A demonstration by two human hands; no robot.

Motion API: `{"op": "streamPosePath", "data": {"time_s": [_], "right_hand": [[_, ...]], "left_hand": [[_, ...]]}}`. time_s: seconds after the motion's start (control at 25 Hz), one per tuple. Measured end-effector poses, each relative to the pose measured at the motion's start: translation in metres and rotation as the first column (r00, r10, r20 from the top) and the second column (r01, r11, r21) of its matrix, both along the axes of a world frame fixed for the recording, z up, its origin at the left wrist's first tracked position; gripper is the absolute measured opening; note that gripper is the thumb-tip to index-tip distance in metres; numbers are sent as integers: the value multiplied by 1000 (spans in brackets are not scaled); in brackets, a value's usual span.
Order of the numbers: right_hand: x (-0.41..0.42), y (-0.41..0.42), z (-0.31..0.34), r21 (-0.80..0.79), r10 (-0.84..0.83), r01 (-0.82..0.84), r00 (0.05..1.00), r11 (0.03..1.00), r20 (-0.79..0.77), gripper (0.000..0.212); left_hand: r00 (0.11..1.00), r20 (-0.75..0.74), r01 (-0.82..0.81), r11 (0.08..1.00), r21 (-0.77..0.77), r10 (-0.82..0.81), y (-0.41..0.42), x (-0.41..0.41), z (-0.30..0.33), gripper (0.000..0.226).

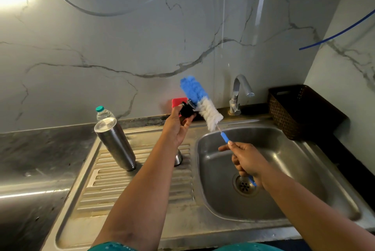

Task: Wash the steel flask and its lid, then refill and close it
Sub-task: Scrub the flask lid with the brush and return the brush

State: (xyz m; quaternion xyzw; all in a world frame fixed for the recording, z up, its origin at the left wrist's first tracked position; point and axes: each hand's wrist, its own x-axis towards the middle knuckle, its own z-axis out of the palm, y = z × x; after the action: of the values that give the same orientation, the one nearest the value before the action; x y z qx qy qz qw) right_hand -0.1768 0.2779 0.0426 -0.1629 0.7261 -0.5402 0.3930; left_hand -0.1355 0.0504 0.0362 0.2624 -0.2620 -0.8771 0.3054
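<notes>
Scrubbing the lid [186, 109]: left hand [178, 123] holds the small black lid up, fingers curled round it, w/ the brush [199, 99] bristles touching it at 3 o'clock. Right hand [246, 160] grips the blue brush handle, fingers wrapped tight, over the sink [284, 200]. Flask [114, 142] stands upside down on the drainboard, at 9 o'clock from the lid, well apart. Next, prob. rinse the lid under the tap [240, 92], which looks off.
</notes>
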Motion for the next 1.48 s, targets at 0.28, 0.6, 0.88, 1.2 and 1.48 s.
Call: {"op": "streamPosePath", "data": {"time_s": [0.28,0.6,0.88,1.2,1.48], "right_hand": [[-7,-2,3,-5,-44,44,998,999,-51,32],[-12,-7,11,65,-59,56,998,996,38,32],[0,-7,11,80,-23,12,990,997,141,36],[3,1,-7,88,22,-32,993,996,117,36],[-9,5,-10,154,-49,151,850,976,-525,29]], "left_hand": [[994,44,100,993,-56,-98,13,-6,10,28],[965,250,81,811,-579,82,22,-6,-20,39],[884,297,194,296,-935,361,12,1,-25,49],[922,328,-50,906,-421,203,1,-4,-19,28],[843,455,122,722,-682,288,3,4,-25,40]]}}
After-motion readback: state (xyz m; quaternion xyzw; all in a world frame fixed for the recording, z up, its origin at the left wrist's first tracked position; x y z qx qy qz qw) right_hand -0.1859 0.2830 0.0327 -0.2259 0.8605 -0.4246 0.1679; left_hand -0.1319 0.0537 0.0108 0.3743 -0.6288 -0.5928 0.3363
